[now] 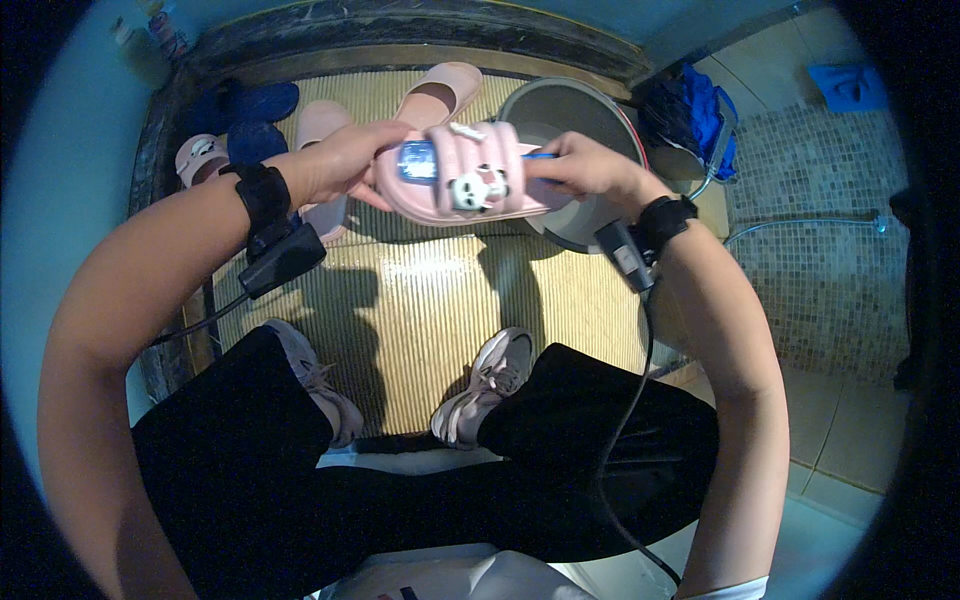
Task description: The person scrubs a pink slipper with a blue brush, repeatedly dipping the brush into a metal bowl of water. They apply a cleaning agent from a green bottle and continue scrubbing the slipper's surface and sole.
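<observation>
A pink slide slipper (438, 201) with a panda figure on its strap is held up over the mat. My left hand (350, 160) grips its left end, fingers closed on the edge. My right hand (590, 165) is closed around a blue handle (541, 156) at the slipper's right end. A shiny blue piece (418, 160) shows on the footbed left of the strap. It may be the far end of the same tool, but the strap hides what lies between.
Behind the slipper stands a grey bucket (625, 125). Pink shoes (445, 85), dark blue slippers (255, 105) and another panda slipper (198, 155) lie on the ribbed mat (430, 330). At right are a blue bag (700, 110) and a hose (800, 222). Cables hang from both wrists.
</observation>
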Motion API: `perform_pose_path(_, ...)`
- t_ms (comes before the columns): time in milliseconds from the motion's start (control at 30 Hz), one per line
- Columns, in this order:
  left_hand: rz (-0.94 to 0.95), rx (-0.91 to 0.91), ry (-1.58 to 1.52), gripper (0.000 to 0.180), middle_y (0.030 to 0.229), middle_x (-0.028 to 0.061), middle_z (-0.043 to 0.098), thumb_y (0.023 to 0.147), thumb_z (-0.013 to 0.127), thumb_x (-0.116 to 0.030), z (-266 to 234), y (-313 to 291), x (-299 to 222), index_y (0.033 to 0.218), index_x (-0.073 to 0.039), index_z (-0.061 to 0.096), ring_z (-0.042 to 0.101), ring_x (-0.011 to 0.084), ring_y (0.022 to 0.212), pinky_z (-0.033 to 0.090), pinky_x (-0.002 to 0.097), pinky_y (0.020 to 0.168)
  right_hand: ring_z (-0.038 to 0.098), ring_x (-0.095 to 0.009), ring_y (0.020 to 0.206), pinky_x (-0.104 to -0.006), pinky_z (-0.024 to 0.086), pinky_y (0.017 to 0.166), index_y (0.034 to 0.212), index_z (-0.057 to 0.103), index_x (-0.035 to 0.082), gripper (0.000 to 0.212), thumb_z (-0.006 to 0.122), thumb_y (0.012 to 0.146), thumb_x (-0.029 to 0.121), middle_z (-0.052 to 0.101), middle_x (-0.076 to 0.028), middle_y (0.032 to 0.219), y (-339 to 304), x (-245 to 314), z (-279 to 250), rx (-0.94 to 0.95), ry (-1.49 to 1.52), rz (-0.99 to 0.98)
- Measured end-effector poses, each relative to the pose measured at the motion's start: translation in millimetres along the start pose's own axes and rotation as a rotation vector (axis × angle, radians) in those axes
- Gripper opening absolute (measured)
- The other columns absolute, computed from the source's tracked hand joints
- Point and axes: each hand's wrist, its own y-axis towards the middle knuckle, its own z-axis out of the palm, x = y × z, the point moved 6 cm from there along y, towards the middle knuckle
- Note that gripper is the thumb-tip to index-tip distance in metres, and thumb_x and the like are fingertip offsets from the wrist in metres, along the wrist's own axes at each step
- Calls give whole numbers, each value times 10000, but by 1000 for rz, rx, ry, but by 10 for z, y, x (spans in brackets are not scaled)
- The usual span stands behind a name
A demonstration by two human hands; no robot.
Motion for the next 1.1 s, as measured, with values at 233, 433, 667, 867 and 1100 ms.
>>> perform_pose_path(233, 11, 13, 38, 538, 1127, 106, 581, 920, 466, -96, 42, 34, -60, 1436, -80, 312, 672, 165, 888, 626, 329, 673, 389, -67, 392, -215, 275, 368, 566, 563, 110, 523, 755, 724, 570, 457, 36, 485, -704, -673, -745, -71, 6, 463)
perform_pose_path(433, 17, 1, 32, 495, 1122, 113, 592, 964, 434, -174, 129, 72, -105, 1438, -103, 312, 681, 178, 861, 626, 320, 629, 396, -58, 399, -210, 281, 376, 579, 571, 109, 496, 675, 831, 524, 451, 51, 478, -385, -293, -270, 25, -42, 266)
perform_pose_path(667, 19, -45, 62, 465, 1156, 85, 588, 1000, 354, -209, 134, 31, 41, 1453, -122, 295, 667, 143, 871, 622, 311, 624, 427, -48, 436, -213, 311, 399, 653, 627, 98, 452, 714, 793, 518, 485, 49, 503, -252, -292, -267, 125, -43, 308)
perform_pose_path(867, 16, -16, 74, 465, 1107, 70, 600, 992, 355, -193, 87, 89, 17, 1449, -119, 308, 656, 108, 813, 621, 308, 640, 539, -56, 546, -169, 407, 491, 672, 626, 129, 383, 834, 697, 449, 583, 23, 607, -839, -926, -770, -84, 128, 578)
perform_pose_path(1100, 41, -61, -3, 440, 972, 33, 605, 997, 375, -269, 144, 36, 8, 1416, -138, 356, 646, 92, 692, 616, 305, 599, 380, -43, 385, -202, 272, 363, 696, 646, 108, 472, 630, 855, 552, 453, 73, 482, -277, -348, -88, 36, 38, 213)
